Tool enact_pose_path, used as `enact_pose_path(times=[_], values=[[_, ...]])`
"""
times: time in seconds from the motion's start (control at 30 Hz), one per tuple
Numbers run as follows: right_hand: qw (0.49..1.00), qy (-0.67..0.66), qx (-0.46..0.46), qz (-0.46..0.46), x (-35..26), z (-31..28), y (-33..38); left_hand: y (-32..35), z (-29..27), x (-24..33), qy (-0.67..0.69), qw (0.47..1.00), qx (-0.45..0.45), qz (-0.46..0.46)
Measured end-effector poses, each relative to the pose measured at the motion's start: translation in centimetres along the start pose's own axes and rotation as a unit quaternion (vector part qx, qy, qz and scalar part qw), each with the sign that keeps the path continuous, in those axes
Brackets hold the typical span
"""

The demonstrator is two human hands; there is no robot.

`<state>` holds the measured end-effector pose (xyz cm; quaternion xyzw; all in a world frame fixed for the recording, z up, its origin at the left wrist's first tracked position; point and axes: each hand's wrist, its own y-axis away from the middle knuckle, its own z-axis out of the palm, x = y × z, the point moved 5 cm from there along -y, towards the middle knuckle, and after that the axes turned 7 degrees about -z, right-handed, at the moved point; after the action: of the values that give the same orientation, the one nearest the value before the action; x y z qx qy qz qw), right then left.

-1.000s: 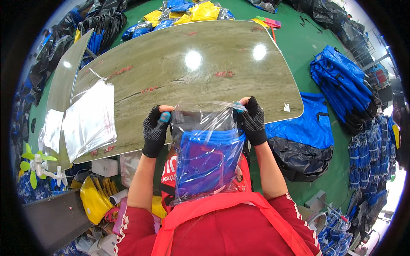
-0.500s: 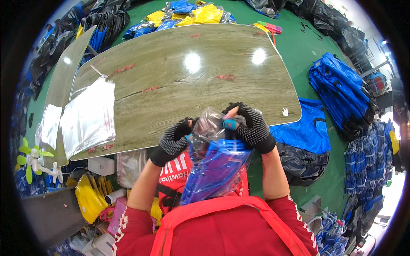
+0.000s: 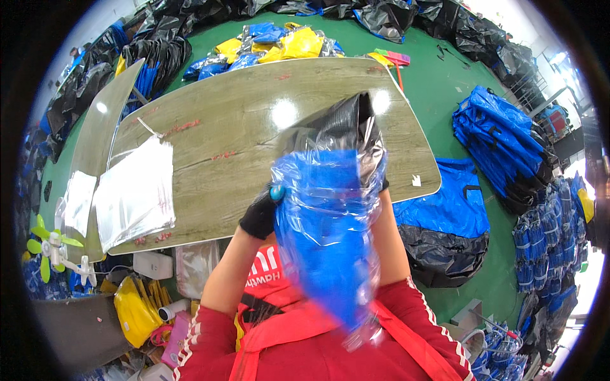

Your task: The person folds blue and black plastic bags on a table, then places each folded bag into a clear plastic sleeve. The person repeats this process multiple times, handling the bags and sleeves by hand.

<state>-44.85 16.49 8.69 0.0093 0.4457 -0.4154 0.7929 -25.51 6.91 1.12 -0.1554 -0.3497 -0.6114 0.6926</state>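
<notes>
A folded blue and black bag (image 3: 324, 216) in a crinkled clear plastic sleeve is held up in front of my chest. Its black part (image 3: 330, 130) points away over the table, while the loose end of the sleeve hangs towards me, blurred. My left hand (image 3: 259, 213), in a black glove, is closed on the left edge, with a teal cover on the thumb. On the other side, my right hand (image 3: 385, 184) holds the packet from behind and is mostly covered by it.
The wood-patterned table (image 3: 216, 184) bears a stack of clear plastic sleeves (image 3: 136, 197) at left. A green fan (image 3: 51, 247) stands at lower left. Blue-black bags (image 3: 441, 216) lie on the right floor, with more bags (image 3: 502, 146) beyond. Yellow and blue packets (image 3: 273, 44) lie behind the table.
The sleeved bag has been raised and turned, its blue face now towards me and its black part stretched further away. My right hand has gone from plain view to behind the packet.
</notes>
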Motion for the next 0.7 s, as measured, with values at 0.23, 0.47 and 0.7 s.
enact_pose_path(times=[0.23,0.47,0.7], values=[[0.966,0.237,-0.012,0.104,-2.8,0.7,5.0,4.4,3.6,5.8,-0.287,0.915,0.171,0.228],[0.976,0.102,0.088,0.171,-2.2,2.4,5.4,5.0,5.2,8.3,-0.300,0.885,0.262,0.240],[0.947,0.240,0.010,-0.214,-11.8,8.5,2.1,9.0,11.8,14.4,-0.404,0.753,0.297,0.425]])
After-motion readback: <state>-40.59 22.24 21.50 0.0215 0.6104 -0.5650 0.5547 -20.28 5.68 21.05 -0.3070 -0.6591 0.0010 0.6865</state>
